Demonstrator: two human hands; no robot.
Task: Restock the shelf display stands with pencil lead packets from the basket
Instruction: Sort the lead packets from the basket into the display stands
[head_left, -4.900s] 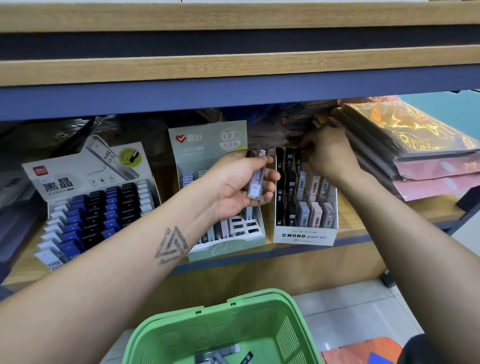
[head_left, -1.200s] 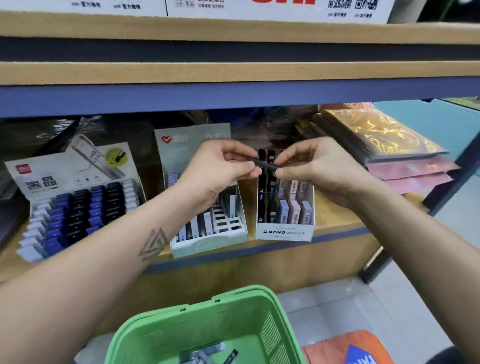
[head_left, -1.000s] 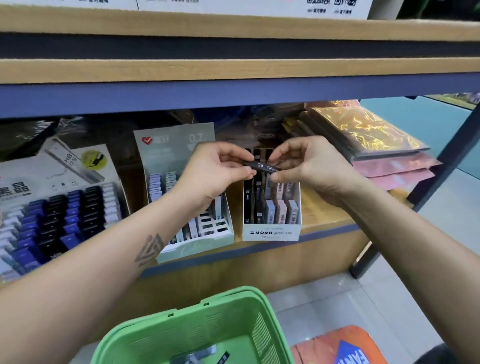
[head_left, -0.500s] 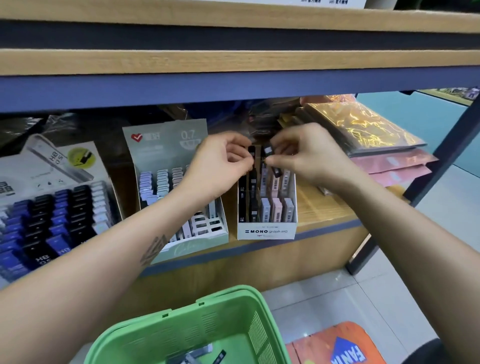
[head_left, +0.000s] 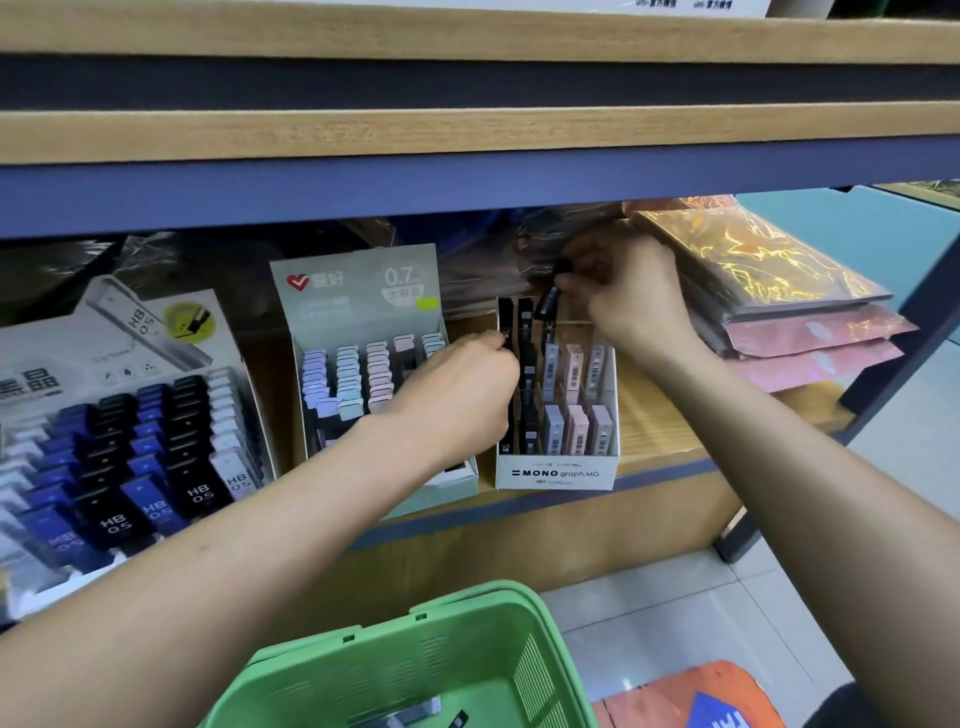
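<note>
Head view, right hand (head_left: 631, 296): raised at the back of the white stand (head_left: 558, 415), fingertips pinching the top of a black lead packet (head_left: 549, 300) that hangs tilted over the stand's rear slots.
Head view, left hand (head_left: 462, 395): fingers curled, knuckles toward the camera, fingertips at the left edge of the white stand against its black packets; whether it holds anything I cannot tell.
White stand: on the wooden shelf (head_left: 660, 415), black packets upright in its left columns, grey and pink ones in the right columns.
Green-grey stand (head_left: 363, 332): just left of the white stand, rows of pale packets, partly hidden by the left forearm.
Big stand (head_left: 130, 415): far left on the shelf, blue, black and white packets marked HB 0.5.
Basket (head_left: 415, 670): green, below the shelf between the forearms, a few packets lying at its bottom.
Wrapped stacks (head_left: 779, 301): gold and pink, on the shelf right of the right hand.
</note>
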